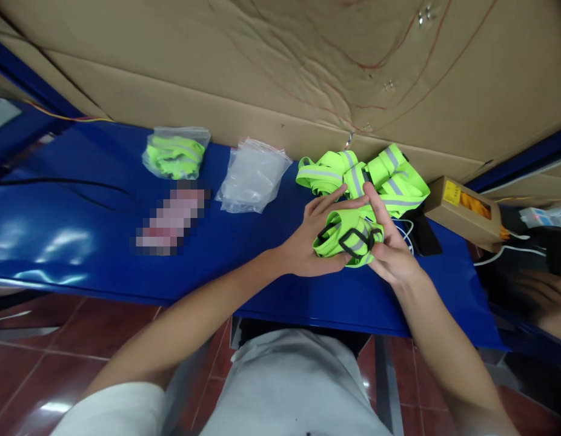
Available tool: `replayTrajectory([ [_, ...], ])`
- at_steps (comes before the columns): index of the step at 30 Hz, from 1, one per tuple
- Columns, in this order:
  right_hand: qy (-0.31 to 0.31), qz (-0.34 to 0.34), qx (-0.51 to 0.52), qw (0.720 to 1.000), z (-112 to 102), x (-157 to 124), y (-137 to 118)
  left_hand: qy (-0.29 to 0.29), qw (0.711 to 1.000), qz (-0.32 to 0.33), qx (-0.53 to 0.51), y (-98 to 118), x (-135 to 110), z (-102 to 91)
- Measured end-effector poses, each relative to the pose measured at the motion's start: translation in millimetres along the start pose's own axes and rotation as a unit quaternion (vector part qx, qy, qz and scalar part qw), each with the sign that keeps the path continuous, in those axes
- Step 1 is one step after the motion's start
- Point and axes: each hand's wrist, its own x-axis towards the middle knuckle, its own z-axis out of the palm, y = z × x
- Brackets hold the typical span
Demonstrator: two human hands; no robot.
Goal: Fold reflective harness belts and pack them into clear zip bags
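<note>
Both my hands hold a folded neon-yellow reflective strap bundle (348, 238) with black plastic buckles, just above the blue table (80, 230). My left hand (314, 239) cups it from the left, fingers curled round it. From the right, my right hand (387, 242) pinches the same bundle, thumb pressed on top. Behind them lies a loose pile of the same yellow straps with grey reflective bands (366, 175).
A clear bag holding a yellow strap (175, 154) and a stack of empty clear bags (253, 175) lie at the back of the table. A brown cardboard box (464, 209), white cables and a dark object sit to the right. Cardboard sheets (280, 66) line the back.
</note>
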Motion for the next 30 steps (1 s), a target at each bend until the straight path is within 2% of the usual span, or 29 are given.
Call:
replayTrajectory([
  [2, -0.002, 0.012, 0.009, 1.000, -0.8, -0.7, 1.8, 0.004, 0.998, 0.031, 0.049, -6.8, 0.1, -5.1],
  [4, -0.012, 0.033, 0.022, 0.999, -2.5, 0.6, 6.3, 0.014, 0.999, 0.033, 0.016, -12.0, 1.2, -9.2],
  [7, -0.012, 0.057, 0.047, 0.997, -2.6, 4.9, 15.8, 0.014, 0.999, 0.000, -0.042, -15.0, 3.0, -10.1],
  [11, 0.045, 0.046, 0.067, 0.996, 1.7, 12.3, 25.8, 0.022, 0.998, -0.023, -0.045, -12.1, 9.2, -12.5],
  [13, 0.091, 0.026, 0.081, 0.992, 0.1, 15.9, 26.2, 0.042, 0.998, -0.027, -0.032, -8.6, 15.8, -24.7],
  [15, 0.143, -0.006, 0.098, 0.985, -6.3, 19.0, 23.1, 0.094, 0.993, -0.046, 0.048, -5.4, 24.0, -47.0],
  [16, 0.167, -0.023, 0.106, 0.980, -11.0, 20.3, 20.8, 0.131, 0.980, -0.071, 0.133, -4.7, 28.2, -60.6],
  [17, 0.186, -0.038, 0.113, 0.975, -15.9, 21.3, 18.2, 0.174, 0.946, -0.110, 0.249, -5.0, 32.1, -74.8],
  [19, 0.211, -0.061, 0.120, 0.968, -24.7, 22.6, 13.9, 0.206, 0.838, -0.216, 0.457, -8.6, 38.1, -100.8],
  [20, 0.218, -0.068, 0.121, 0.966, -27.7, 22.9, 12.5, 0.182, 0.792, -0.278, 0.513, -11.3, 39.9, -111.1],
  [21, 0.221, -0.070, 0.123, 0.965, -29.7, 23.3, 11.8, 0.143, 0.762, -0.335, 0.536, -14.0, 40.7, -119.2],
  [22, 0.224, -0.069, 0.127, 0.964, -30.7, 23.6, 11.7, 0.101, 0.747, -0.373, 0.541, -15.8, 40.5, -124.8],
  [23, 0.226, -0.065, 0.133, 0.963, -30.9, 24.0, 12.2, 0.062, 0.743, -0.396, 0.536, -16.3, 39.2, -128.1],
  [25, 0.231, -0.051, 0.154, 0.959, -30.4, 25.0, 14.3, 0.014, 0.752, -0.392, 0.530, -11.7, 33.9, -129.2],
  [27, 0.241, -0.039, 0.177, 0.953, -30.4, 26.3, 16.6, -0.032, 0.766, -0.353, 0.536, -0.7, 25.9, -124.9],
  [30, 0.262, -0.031, 0.191, 0.945, -31.3, 28.2, 18.3, -0.141, 0.784, -0.296, 0.527, 16.4, 14.5, -110.2],
])
